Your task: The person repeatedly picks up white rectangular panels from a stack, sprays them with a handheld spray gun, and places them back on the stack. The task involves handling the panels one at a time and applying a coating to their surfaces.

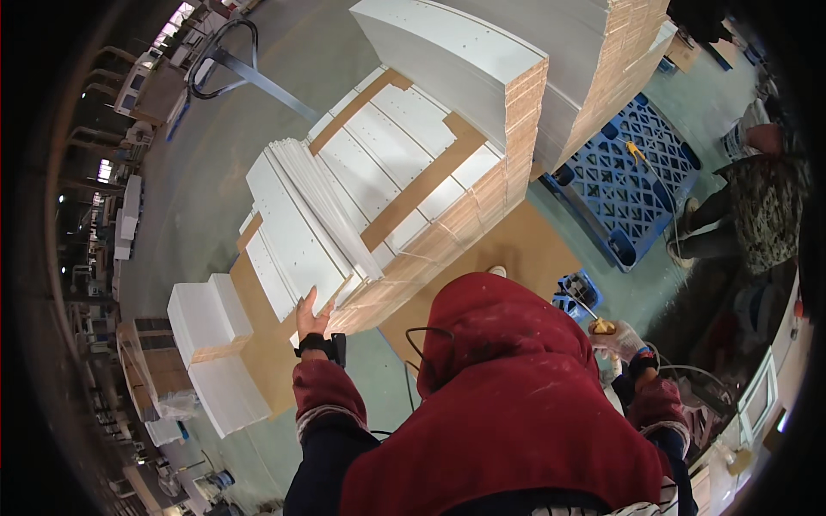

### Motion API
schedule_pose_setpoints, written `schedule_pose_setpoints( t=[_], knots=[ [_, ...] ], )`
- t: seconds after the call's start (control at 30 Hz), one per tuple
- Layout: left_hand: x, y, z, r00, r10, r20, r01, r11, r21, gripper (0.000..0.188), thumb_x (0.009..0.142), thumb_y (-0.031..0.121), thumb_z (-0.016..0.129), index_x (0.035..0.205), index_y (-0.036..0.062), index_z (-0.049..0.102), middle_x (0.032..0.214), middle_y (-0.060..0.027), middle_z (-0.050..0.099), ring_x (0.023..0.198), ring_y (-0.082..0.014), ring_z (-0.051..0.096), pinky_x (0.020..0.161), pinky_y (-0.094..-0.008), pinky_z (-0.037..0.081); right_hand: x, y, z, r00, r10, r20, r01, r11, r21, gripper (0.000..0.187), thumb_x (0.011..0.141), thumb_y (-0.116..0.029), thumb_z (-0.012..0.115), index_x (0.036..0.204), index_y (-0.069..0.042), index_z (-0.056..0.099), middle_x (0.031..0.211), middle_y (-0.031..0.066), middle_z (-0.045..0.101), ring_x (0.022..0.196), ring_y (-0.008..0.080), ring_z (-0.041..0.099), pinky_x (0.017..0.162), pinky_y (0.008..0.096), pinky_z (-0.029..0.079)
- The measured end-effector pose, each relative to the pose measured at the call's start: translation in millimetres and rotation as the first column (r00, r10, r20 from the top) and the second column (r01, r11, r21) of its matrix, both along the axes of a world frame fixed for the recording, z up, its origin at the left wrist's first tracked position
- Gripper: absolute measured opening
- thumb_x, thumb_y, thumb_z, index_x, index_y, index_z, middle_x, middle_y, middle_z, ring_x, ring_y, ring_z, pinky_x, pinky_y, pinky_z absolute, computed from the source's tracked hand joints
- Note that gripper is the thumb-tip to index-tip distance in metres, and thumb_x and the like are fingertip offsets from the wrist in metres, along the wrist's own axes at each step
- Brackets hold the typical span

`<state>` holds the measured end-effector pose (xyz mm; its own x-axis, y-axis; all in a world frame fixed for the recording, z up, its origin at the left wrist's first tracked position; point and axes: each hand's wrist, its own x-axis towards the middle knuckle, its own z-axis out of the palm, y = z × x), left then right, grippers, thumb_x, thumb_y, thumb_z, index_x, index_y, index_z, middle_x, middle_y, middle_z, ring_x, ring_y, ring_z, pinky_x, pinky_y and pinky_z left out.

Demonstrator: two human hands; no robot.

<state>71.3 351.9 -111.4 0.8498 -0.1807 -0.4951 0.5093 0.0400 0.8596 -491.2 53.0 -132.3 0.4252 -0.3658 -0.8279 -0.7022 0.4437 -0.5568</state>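
Observation:
My bare left hand (311,316), with a black band at the wrist, touches the near end of a stack of white panels (295,245). Its fingers are stretched out and the thumb stands apart. Thin white panels (318,193) lean close together along that stack. In my right hand (618,342), which wears a pale glove, is a tool with a yellowish body and a thin metal rod (583,301). The rod points toward a small blue crate (578,291); its exact kind is unclear. A hose curves near that wrist.
Tall stacks of white panels (447,39) rise ahead, beside a lower stack with brown cardboard strips (422,193). At the right lies a blue plastic pallet (650,172) with a yellow air gun (635,153) on it. A co-worker's legs (710,228) are beside it. A pallet-truck handle (258,82) stands upper left.

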Motion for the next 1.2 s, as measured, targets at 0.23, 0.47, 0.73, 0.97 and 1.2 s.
schedule_pose_setpoints(
  t=[0.23,0.47,0.73,0.97,1.2],
  knots=[
    [28.3,-4.5,0.4,0.898,-0.354,-0.263,0.427,0.847,0.316,0.050,0.079,0.020,0.066,0.118,-0.0003,0.042,0.110,-0.0124,0.047,0.093,-0.0291,0.053,0.065,-0.0425,0.054,14.8,-2.8,2.3,0.998,0.057,-0.040,-0.058,0.998,-0.039,0.014,0.076,-0.016,0.064,0.083,-0.005,0.058,0.064,-0.0010,0.054,0.050,0.0096,0.052,0.044,0.0232,0.043],
    [41.5,-77.0,62.3,0.673,-0.735,0.083,0.280,0.357,0.891,0.037,0.084,0.021,0.060,0.112,0.0004,0.047,0.095,-0.0113,0.060,0.082,-0.0214,0.061,0.063,-0.0317,0.052,17.3,3.9,3.2,0.999,0.026,-0.036,-0.028,0.998,-0.058,0.018,0.073,-0.021,0.067,0.082,-0.006,0.062,0.065,-0.0011,0.058,0.051,0.0084,0.050,0.045,0.0228,0.041],
    [-72.1,-374.9,119.1,0.564,-0.788,0.245,0.767,0.610,0.197,0.083,0.080,0.055,0.058,0.133,-0.0019,0.030,0.137,-0.0192,0.026,0.121,-0.0323,0.037,0.083,-0.0455,0.044,12.5,21.7,10.7,0.995,-0.085,-0.042,0.079,0.986,-0.145,0.029,0.068,-0.027,0.069,0.086,-0.004,0.063,0.064,-0.0001,0.058,0.053,0.0092,0.051,0.049,0.0255,0.042],
    [-90.6,-519.5,46.7,0.712,-0.588,0.384,0.585,0.799,0.139,0.071,0.069,0.042,0.076,0.105,-0.0132,0.051,0.103,-0.0142,0.053,0.091,-0.0228,0.050,0.076,-0.0334,0.043,6.7,62.3,16.8,0.960,-0.278,0.025,0.278,0.942,-0.189,0.031,0.071,-0.026,0.070,0.091,-0.003,0.063,0.067,0.0023,0.060,0.060,0.0133,0.055,0.058,0.0285,0.046],
    [-85.0,-488.2,68.6,0.639,-0.757,0.134,0.742,0.653,0.149,0.058,0.079,0.036,0.067,0.112,-0.0058,0.045,0.098,-0.0149,0.053,0.094,-0.0276,0.055,0.076,-0.0467,0.047,-3.9,96.3,-4.5,0.949,-0.315,0.028,0.315,0.935,-0.166,0.029,0.072,-0.021,0.070,0.091,-0.002,0.063,0.069,0.0026,0.061,0.063,0.0111,0.055,0.060,0.0279,0.046]
  ],
)
